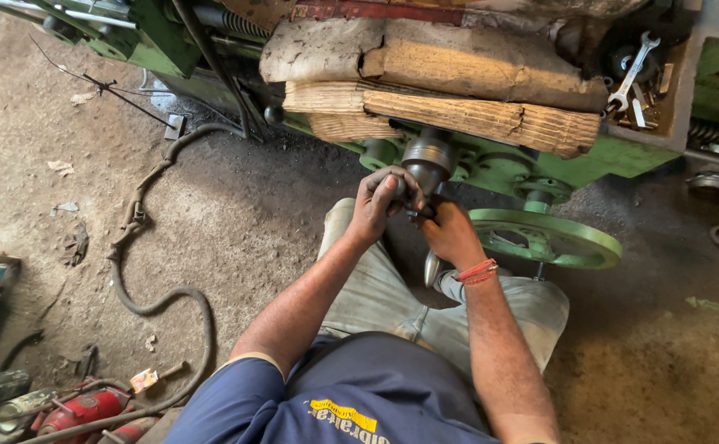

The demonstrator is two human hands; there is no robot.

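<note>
I look down at my arms and legs, squatting on a dirt floor beside a green machine (499,164). My left hand (380,201) is closed around a grey metal cylindrical part (427,160) that sticks out of the machine's lower side. My right hand (450,232) grips the same part from the right, with a red thread band on that wrist. A shiny metal cone-shaped piece (433,269) shows just below my right hand, between my knees. What my fingers pinch between them is hidden.
A green handwheel (548,238) lies right of my hands. Worn wooden blocks (458,115) rest on the machine above. Spanners (632,70) sit in a tray at top right. A dark hose (142,247) snakes across the floor left; red tools (80,409) lie bottom left.
</note>
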